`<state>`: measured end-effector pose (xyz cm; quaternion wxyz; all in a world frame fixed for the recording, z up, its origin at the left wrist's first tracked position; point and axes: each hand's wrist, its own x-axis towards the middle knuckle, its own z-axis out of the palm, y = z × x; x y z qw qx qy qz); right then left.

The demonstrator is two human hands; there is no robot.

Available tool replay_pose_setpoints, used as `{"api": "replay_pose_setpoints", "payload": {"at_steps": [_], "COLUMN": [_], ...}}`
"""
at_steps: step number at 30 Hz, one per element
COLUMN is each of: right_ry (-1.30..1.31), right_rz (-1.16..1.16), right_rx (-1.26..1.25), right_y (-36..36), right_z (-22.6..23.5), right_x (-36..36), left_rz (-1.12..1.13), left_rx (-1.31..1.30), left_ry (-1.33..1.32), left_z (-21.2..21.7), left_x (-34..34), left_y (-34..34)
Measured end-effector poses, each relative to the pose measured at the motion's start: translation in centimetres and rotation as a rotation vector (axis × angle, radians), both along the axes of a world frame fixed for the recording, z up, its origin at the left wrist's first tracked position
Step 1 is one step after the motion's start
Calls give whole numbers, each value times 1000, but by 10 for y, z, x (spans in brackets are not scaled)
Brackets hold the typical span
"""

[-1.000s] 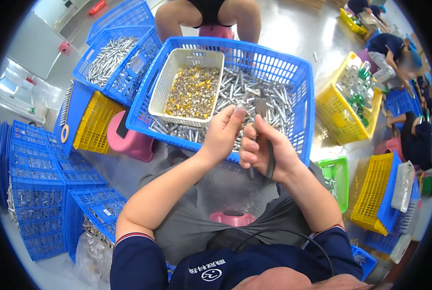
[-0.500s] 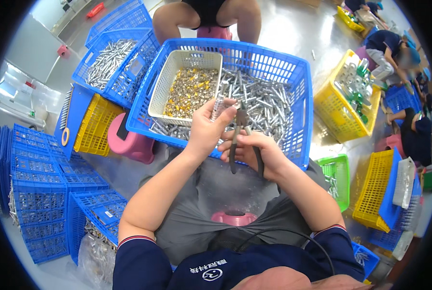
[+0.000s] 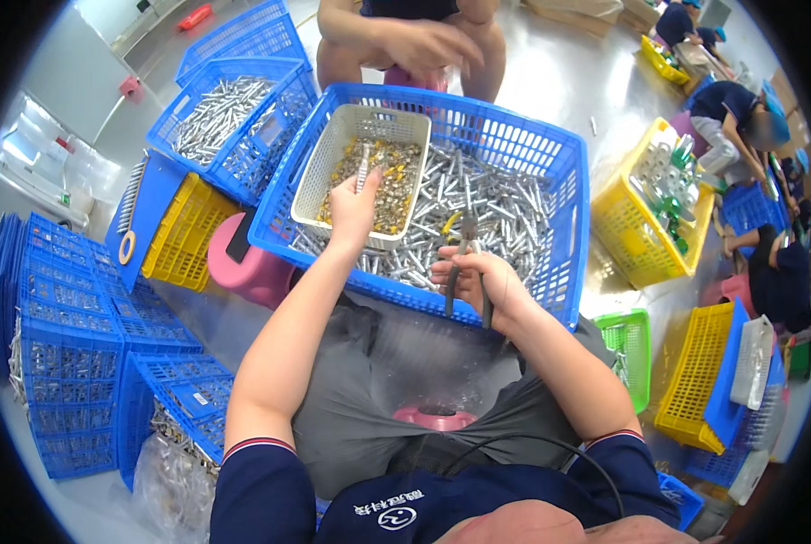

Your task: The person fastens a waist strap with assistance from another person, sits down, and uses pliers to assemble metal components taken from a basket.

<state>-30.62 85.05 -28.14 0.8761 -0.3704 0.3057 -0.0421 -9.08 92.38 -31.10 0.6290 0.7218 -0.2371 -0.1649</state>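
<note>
My left hand [image 3: 352,210] is closed around a slim silver metal part [image 3: 363,170], whose tip points up over the white basket [image 3: 310,186]. Small silver and yellow metal pieces [image 3: 392,181] fill the bottom of that basket. In my right hand [image 3: 489,276] are dark-handled pliers [image 3: 467,243], jaws pointing away from me above loose silver metal rods [image 3: 505,213]. A yellow bit [image 3: 451,223] shows beside the jaws; whether they grip it is unclear. The white basket rests inside a large blue basket [image 3: 564,227], on top of the rods.
Another blue basket of rods [image 3: 215,113] stands at the far left, near a pink stool [image 3: 251,272]. To the right are a yellow crate [image 3: 636,227] and a green basket [image 3: 636,349]. A person [image 3: 405,41] sits opposite; others work at far right.
My left hand has moved away from the pliers, leftward over the white basket, with the silver part. My right hand has shifted slightly right. The opposite person's arms have come into view.
</note>
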Motion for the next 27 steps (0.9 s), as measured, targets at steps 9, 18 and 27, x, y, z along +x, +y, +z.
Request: {"api": "replay_pose_setpoints", "payload": {"at_steps": [9,18,27], "right_ry": [26,-16,-34], "right_rz": [0,-63,-170], "right_rx": [-63,-91,-162], "right_y": [-1,-19,-25], "right_z": [8,1,0], "right_x": [1,-15,-8], "left_rz": [90,144,-123], "left_rx": [329,-458,904], "left_ry": [193,33,-605], "left_z": [-83,74,-6], "left_x": [47,28,208], "left_y": [7,15,-34]}}
